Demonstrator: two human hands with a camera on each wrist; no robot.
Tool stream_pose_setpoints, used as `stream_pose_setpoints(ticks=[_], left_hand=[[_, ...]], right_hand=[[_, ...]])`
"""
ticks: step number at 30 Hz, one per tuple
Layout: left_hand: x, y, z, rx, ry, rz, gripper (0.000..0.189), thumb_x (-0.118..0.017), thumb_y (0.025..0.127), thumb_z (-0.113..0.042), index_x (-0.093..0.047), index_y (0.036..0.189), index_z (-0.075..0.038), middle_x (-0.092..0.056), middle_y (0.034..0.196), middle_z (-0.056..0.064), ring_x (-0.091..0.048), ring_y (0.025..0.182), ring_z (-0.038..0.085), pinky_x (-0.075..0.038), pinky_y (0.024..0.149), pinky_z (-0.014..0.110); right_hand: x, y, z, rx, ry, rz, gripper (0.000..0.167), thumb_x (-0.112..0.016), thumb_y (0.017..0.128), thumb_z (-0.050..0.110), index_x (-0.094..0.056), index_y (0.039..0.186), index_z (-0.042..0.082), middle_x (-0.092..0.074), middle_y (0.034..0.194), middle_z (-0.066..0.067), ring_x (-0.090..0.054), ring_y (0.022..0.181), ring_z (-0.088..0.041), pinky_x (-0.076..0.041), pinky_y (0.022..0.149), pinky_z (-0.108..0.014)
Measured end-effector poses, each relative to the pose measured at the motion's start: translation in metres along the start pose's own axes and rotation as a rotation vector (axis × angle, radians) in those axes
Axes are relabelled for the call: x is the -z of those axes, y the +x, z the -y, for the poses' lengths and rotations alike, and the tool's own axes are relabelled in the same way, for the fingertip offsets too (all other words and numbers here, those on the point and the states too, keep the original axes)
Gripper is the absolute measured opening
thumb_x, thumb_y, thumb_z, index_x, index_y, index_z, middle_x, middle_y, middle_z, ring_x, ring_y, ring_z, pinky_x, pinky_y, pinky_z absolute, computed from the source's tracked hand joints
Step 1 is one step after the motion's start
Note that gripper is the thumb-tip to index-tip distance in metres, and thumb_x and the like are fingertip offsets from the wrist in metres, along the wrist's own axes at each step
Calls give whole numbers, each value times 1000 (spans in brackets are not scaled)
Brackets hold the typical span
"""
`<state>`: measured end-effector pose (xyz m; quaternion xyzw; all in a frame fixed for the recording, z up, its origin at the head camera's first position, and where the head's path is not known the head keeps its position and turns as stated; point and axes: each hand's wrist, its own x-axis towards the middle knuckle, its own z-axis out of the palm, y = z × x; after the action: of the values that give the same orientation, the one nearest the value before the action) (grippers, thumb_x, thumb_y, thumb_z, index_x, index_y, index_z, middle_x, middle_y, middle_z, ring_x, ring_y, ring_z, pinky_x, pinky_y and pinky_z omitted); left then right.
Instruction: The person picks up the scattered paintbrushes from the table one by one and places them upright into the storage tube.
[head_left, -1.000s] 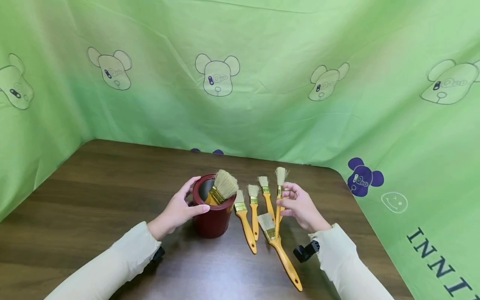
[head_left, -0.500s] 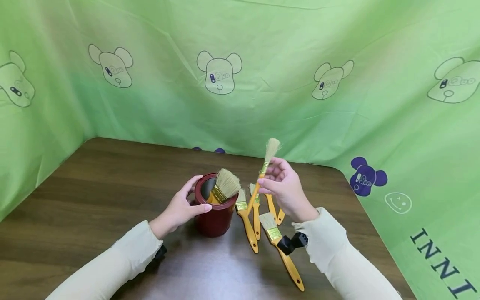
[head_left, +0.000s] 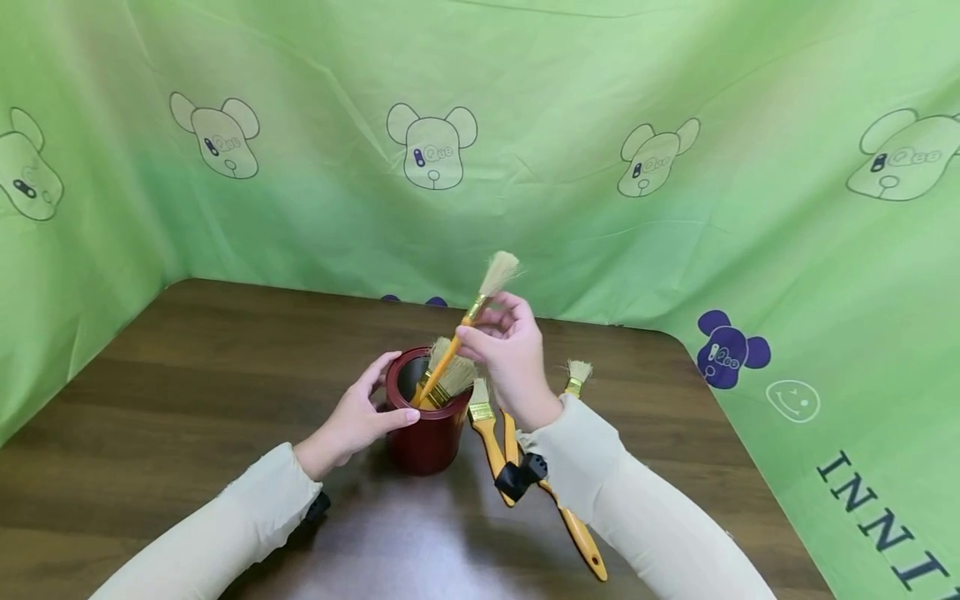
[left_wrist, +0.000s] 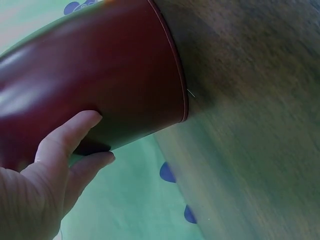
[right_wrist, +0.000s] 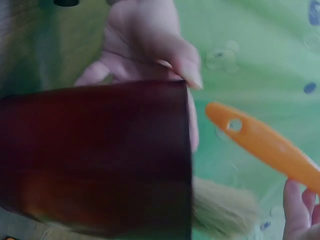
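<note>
Fingers of the right hand [head_left: 512, 354] pinch a slim orange-handled brush [head_left: 448, 357], bristles toward one o'clock, above the round dark-red cup [head_left: 423, 447] the left hand [head_left: 358, 423] grips — the wide pale-bristled brush [head_left: 459, 377] crowding its mouth could snag the handle.

Right hand [head_left: 512, 354] moved left, brush [head_left: 447, 358] (more tilted) above pot [head_left: 424, 446]

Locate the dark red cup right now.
In the head view, the dark red cup stands on the table, left of the loose paintbrushes, gripped by the left hand.
</note>
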<state>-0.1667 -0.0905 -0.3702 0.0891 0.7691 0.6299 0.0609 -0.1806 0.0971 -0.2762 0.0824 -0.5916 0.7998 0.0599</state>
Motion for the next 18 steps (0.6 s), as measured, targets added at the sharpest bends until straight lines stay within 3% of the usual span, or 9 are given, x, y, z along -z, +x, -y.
stream_pose_setpoints(ticks=[8,18], left_hand=[[1,-1,0,2,7,3,81,-76,82,-14,-30,148,-10,-48,128,20,-44,122,35,-46,93,45],[0,0,1,2,-7,2,79,-76,82,-13,-31,147,-10,-48,127,21,-46,120,35,-49,88,42]], right_hand=[[-9,-4,-13,61,-242,16,49,-66,80,-9,-39,120,-2,-50,94,-9,-55,77,-14,-54,65,-26],[-10,-6,-14,54,-362,68,49,-67,80,-5,-39,119,-3,-49,95,-12,-55,76,-17,-53,64,-25]])
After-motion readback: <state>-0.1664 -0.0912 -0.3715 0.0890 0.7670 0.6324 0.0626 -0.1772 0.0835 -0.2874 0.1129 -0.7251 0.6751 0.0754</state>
